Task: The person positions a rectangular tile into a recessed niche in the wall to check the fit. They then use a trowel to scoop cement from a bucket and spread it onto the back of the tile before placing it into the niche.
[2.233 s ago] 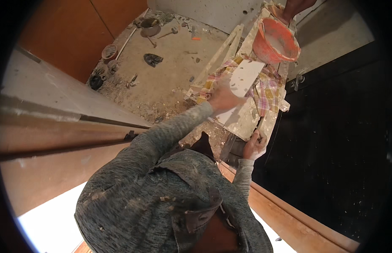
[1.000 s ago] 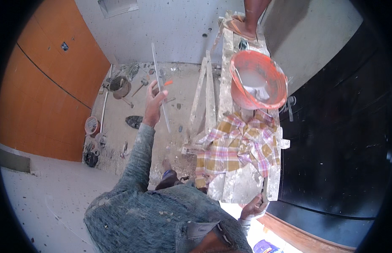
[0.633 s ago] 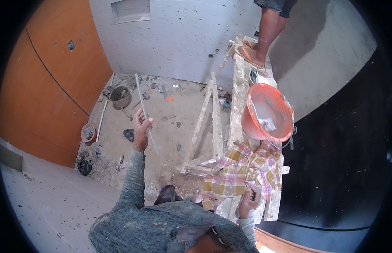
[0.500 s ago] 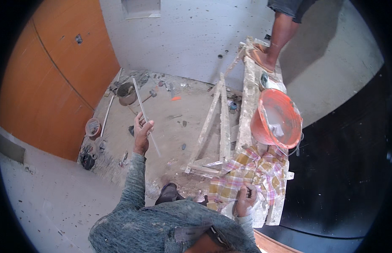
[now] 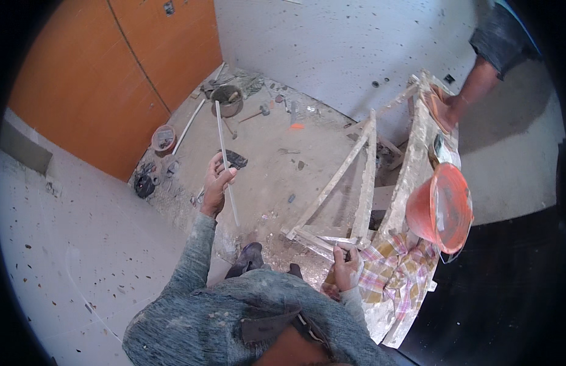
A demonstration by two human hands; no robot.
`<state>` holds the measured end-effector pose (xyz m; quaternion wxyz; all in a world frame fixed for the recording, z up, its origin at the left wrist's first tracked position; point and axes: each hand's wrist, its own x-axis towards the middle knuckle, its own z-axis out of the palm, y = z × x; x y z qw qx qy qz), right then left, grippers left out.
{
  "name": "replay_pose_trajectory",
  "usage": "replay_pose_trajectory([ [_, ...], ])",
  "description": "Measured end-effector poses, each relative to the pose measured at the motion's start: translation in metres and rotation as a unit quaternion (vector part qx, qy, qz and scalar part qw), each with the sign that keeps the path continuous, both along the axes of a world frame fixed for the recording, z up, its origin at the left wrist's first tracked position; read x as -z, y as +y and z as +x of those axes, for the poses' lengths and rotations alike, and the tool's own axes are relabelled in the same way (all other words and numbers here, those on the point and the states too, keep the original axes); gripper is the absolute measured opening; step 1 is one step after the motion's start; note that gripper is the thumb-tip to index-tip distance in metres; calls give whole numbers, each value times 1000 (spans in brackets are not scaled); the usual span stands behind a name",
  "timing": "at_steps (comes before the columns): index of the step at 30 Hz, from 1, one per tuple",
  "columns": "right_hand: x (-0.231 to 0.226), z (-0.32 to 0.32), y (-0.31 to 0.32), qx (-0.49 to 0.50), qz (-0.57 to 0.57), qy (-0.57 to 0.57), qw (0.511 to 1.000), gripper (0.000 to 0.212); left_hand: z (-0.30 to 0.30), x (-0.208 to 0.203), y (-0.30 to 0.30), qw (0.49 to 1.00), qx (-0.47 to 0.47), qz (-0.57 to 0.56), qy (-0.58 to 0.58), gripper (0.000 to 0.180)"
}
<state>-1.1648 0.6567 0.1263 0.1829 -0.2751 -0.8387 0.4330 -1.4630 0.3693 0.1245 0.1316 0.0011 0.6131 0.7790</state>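
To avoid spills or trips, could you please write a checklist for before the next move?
1. Thin, flat white panel held: ok, by the left hand.
2. Right hand empty: cannot tell; its fingers curl near the yellow-and-pink plaid cloth.
3. Orange-red plastic bucket on the pale-splattered wooden bench: ok.
4. Bench free of people: not ok; a co-worker's sandalled foot rests there.
5. Dusty brown floor clear: not ok; a wooden-handled hammer lies there.

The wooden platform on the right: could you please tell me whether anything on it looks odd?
The plaid cloth lies crumpled on the stained planks near the right hand, looking oddly tossed there. The red bucket seems tilted, perhaps from lens distortion.
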Motion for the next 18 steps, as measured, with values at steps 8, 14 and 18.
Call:
replay_pose_trajectory([
  [8,17,-89,-28,-55,-17,-35,998,20,-18,10,-49,999,-30,35,-14,83],
  [14,17,-173,-69,-124,0,-50,991,21,-39,9,-93,999,-44,21,4,82],
  [18,16,-229,-95,-162,-81,-49,982,21,-55,10,-111,998,-51,-16,21,87],
])
